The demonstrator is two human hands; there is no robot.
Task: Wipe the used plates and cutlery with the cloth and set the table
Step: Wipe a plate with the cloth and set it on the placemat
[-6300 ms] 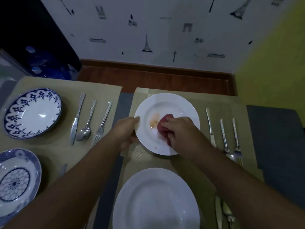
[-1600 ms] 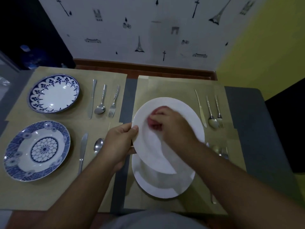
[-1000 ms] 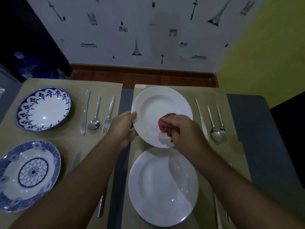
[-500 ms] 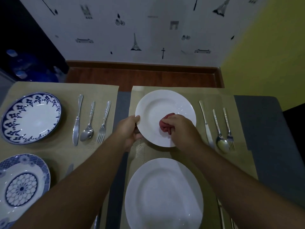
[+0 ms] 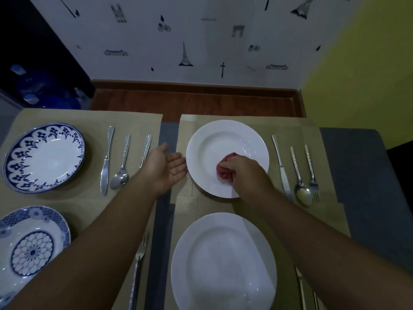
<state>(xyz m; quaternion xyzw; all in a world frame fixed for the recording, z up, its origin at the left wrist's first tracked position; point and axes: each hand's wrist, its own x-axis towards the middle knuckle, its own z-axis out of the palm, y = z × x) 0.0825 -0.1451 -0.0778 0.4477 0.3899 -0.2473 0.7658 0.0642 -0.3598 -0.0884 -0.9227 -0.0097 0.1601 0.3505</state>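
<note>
A: Plates first: where is the white plate (image 5: 225, 139) being wiped?

B: It lies flat on the far right placemat (image 5: 297, 130), with a knife (image 5: 282, 168), spoon (image 5: 300, 180) and fork (image 5: 311, 173) lined up to its right.

A: And the cloth (image 5: 224, 170)?

B: Bunched and red, pressed on the plate's centre under the right hand (image 5: 244, 172), whose fingers are curled tight around it.

A: What about the left hand (image 5: 166, 167)?

B: Spread wide, palm up, holding nothing. Its fingertips sit just beside the plate's left rim; I cannot tell if they touch.

A: Anything nearer?

B: A second white plate (image 5: 223, 262) sits closer to the person. Two blue-patterned plates (image 5: 44, 156) lie on the left of the tabletop (image 5: 357, 175), with more cutlery beside the far one.
</note>
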